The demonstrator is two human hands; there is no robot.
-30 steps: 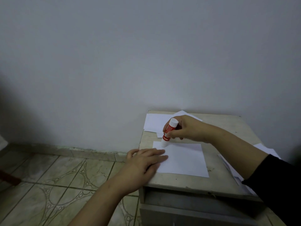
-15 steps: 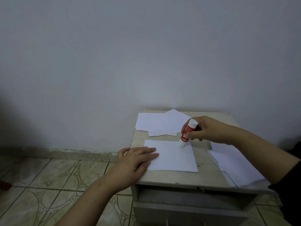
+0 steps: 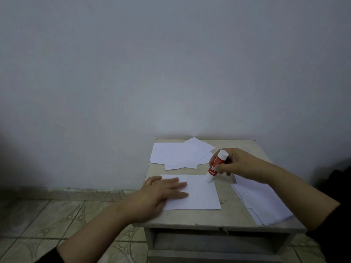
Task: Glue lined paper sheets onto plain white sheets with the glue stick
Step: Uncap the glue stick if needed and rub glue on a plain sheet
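My right hand (image 3: 240, 164) holds the glue stick (image 3: 215, 166); the fingers are wrapped closed around its red middle part. The stick is tilted, with the white end high and leaning away from my palm and the lower end down on the paper. This lower end touches the sheet (image 3: 201, 194) at its far right corner, just below and to the left of my right fingertips.

My left hand (image 3: 161, 194) lies flat on the near left part of the same sheet. Its fingers are stretched out and close together, holding nothing, only pressing the paper onto the small table (image 3: 224, 217).

The relation which matters for the next stroke, as I judge it: the bare paper lies to the left of the stick tip and toward me, between the tip and my left fingertips. The long side of the sheet runs left to right. So the glue should travel along the far edge toward the left hand, or down the right edge toward me. The right hand is the nearer one for both.

A loose pile of white sheets (image 3: 180, 154) lies beyond my left fingers, near the wall. Another stack (image 3: 264, 204) lies under my right forearm; I cannot tell if it is lined.

The risk is that the corner lifts, because the left hand presses far from it.
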